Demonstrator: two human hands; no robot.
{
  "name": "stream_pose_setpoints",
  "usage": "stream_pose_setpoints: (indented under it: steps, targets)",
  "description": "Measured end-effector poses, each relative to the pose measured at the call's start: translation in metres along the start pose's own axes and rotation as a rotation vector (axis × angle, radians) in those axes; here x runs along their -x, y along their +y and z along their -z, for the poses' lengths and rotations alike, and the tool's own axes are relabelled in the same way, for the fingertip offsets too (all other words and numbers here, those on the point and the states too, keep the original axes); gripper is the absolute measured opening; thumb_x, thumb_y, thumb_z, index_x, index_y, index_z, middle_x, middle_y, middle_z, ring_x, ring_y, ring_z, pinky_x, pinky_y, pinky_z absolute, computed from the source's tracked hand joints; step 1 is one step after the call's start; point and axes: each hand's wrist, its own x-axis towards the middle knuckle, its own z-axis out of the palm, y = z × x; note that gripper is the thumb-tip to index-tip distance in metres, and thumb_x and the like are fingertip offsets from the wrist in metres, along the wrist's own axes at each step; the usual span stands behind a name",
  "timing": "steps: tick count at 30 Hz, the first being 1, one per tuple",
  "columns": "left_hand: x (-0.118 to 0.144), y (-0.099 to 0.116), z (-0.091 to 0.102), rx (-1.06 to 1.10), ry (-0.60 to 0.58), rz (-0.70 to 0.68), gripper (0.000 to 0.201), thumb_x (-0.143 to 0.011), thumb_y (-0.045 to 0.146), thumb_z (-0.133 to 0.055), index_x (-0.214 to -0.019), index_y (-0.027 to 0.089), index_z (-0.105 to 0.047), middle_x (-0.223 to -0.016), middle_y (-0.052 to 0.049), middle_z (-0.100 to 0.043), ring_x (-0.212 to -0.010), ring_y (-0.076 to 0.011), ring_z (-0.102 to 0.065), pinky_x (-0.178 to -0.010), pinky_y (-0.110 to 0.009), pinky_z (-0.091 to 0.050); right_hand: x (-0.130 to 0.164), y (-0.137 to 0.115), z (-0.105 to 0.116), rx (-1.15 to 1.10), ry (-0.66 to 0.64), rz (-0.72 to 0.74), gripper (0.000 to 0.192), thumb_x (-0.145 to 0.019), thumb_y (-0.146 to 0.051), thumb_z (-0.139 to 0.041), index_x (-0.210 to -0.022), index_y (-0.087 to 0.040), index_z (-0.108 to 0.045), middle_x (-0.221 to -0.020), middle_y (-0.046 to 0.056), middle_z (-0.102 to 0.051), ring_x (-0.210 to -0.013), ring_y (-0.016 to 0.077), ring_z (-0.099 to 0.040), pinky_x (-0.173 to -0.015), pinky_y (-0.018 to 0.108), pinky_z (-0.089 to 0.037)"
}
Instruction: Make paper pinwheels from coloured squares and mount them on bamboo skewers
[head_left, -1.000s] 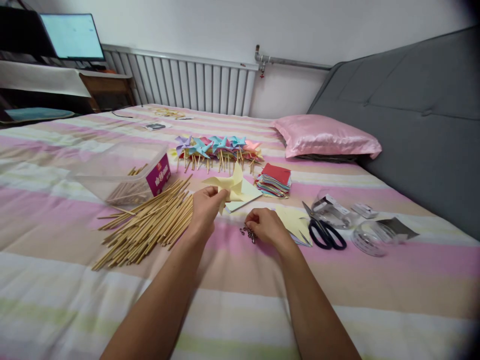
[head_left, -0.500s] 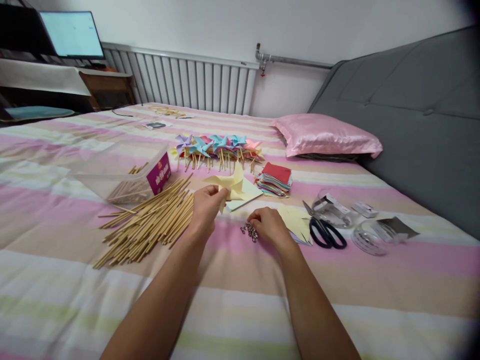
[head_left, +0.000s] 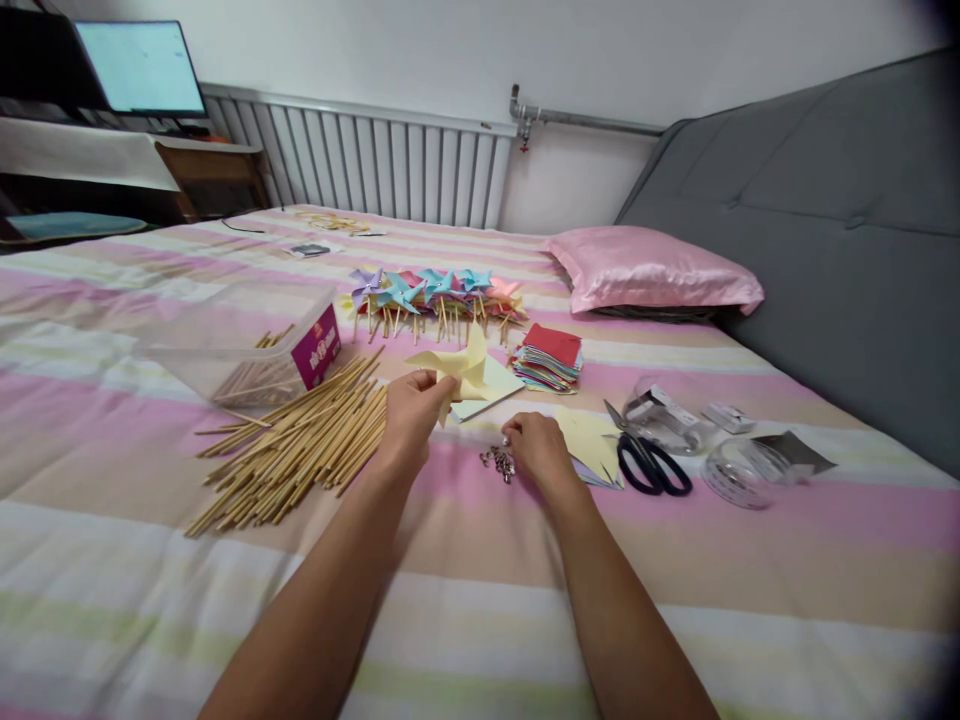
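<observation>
Pinwheel (head_left: pixel 459 371): pale yellow paper, folded blades, pinched in left hand (head_left: pixel 411 413).

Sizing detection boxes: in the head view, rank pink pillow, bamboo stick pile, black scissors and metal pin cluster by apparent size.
1. pink pillow and bamboo stick pile: look alike in extent; the pillow lies farther back, so unsure.
2. black scissors
3. metal pin cluster, beside the right hand
</observation>
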Motion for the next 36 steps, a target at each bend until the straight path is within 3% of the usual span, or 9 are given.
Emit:
stream_pose_setpoints:
  steps: [4,11,20,28,36]
  targets:
    - [0.000,0.000,0.000,-0.007,-0.007,0.002,0.011,-0.055,0.022,-0.064,-0.051,0.013,-0.060,-0.045,0.002,-0.053,-0.043,-0.0080,-0.044,-0.043,-0.020,-0.030,0.000,0.004,0.002,-0.008,0.012,-0.014,0.027,-0.075,-0.007,-0.052,-0.093,-0.018,-0.069,-0.088,0.007,-0.071,-0.077,0.0154,-0.062,-0.064,0.021,-0.039]
    - [0.001,0.001,0.000,-0.010,0.000,0.005,0.011,-0.055,0.022,-0.064,-0.051,0.013,-0.059,-0.045,0.002,-0.054,-0.042,-0.0078,-0.043,-0.043,-0.020,-0.030,0.006,0.004,0.012,0.001,-0.034,-0.002,0.023,-0.069,-0.007,-0.056,-0.076,-0.023,-0.072,-0.084,0.003,-0.072,-0.080,0.0173,-0.063,-0.063,0.023,-0.038]
    - [0.001,0.002,0.000,0.006,0.005,0.004,0.011,-0.054,0.020,-0.064,-0.049,0.013,-0.058,-0.045,0.002,-0.054,-0.043,-0.0077,-0.045,-0.044,-0.020,-0.030,0.000,0.003,0.007,0.001,-0.040,0.006,0.020,-0.076,-0.014,-0.056,-0.080,-0.022,-0.074,-0.086,0.004,-0.073,-0.087,0.0181,-0.064,-0.068,0.023,-0.039]
    - [0.000,0.000,0.000,-0.011,-0.004,-0.001,0.012,-0.055,0.021,-0.064,-0.049,0.013,-0.058,-0.044,0.002,-0.052,-0.041,-0.0072,-0.043,-0.042,-0.020,-0.029,-0.007,0.009,-0.003,-0.004,0.040,-0.008,0.023,-0.076,-0.012,-0.052,-0.085,-0.021,-0.072,-0.095,0.004,-0.071,-0.093,0.0179,-0.061,-0.077,0.024,-0.040]
    - [0.001,0.001,0.000,-0.022,0.001,0.010,0.012,-0.055,0.021,-0.064,-0.048,0.014,-0.057,-0.043,0.002,-0.052,-0.041,-0.0075,-0.043,-0.042,-0.020,-0.029,0.000,0.009,0.011,-0.009,0.033,-0.029,0.021,-0.075,-0.012,-0.056,-0.084,-0.021,-0.072,-0.089,0.005,-0.072,-0.087,0.0183,-0.064,-0.073,0.024,-0.041]
